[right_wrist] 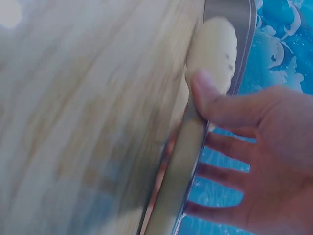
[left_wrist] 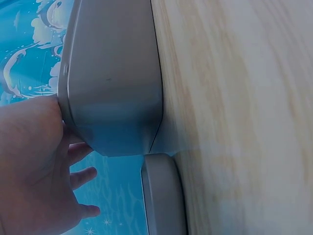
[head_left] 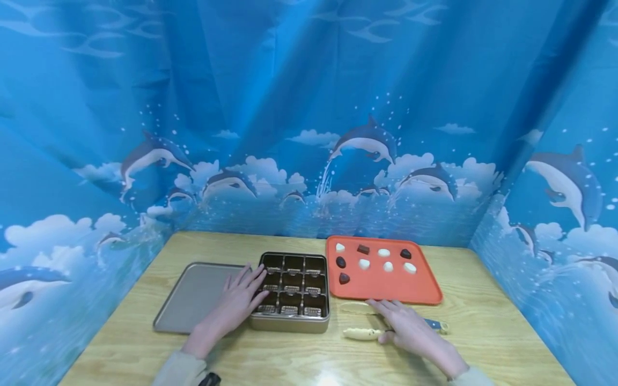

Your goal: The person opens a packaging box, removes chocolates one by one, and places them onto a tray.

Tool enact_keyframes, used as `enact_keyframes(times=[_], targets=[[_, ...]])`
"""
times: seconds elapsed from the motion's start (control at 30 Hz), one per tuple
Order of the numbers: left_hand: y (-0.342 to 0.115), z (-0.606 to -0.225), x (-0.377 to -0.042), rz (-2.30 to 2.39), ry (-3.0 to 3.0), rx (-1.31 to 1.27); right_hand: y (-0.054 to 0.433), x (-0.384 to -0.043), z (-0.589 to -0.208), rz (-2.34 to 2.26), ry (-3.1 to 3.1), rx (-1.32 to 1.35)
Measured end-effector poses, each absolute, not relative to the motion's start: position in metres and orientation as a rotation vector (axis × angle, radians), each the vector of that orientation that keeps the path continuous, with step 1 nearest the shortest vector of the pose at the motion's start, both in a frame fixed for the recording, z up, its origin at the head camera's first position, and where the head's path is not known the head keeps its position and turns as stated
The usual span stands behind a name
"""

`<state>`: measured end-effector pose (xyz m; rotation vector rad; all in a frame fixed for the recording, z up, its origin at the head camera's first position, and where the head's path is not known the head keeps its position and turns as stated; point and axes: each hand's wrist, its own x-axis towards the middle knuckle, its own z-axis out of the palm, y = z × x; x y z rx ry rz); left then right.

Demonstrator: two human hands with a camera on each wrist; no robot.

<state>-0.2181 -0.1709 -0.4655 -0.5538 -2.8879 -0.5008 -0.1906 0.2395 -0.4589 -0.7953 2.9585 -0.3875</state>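
A bronze metal box [head_left: 289, 324] with a dark divided insert [head_left: 292, 281] stands at mid-table. My left hand [head_left: 238, 300] rests at its left rim with straight, spread fingers; in the left wrist view the thumb is against the box wall [left_wrist: 115, 83]. A pair of tongs [head_left: 362, 334] with cream, bread-shaped tips and a blue handle end lies to the right of the box, its arms apart. My right hand [head_left: 405, 324] lies over the tongs, fingers extended across them. In the right wrist view its thumb touches the near arm beside the cream tip [right_wrist: 212, 54].
A flat metal lid [head_left: 193, 297] lies left of the box. Behind the tongs, an orange tray [head_left: 381, 287] holds several white and dark chocolate-like pieces, including a brown block [head_left: 363, 249]. A blue dolphin-print curtain [head_left: 270, 107] encloses the wooden table [head_left: 483, 321] at the back and sides.
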Motion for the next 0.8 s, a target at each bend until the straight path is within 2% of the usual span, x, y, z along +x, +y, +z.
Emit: enact_keyframes(times=[0.53,0.8], targets=[[-0.172,-0.464,-0.215,-0.479,-2.895,-0.574,0.246,-0.187,-0.454,-0.478,2.836,-0.621],[-0.172,-0.464,-0.216,-0.491,-2.888,-0.577,0.251,-0.184,-0.452,-0.505,2.831,-0.702]])
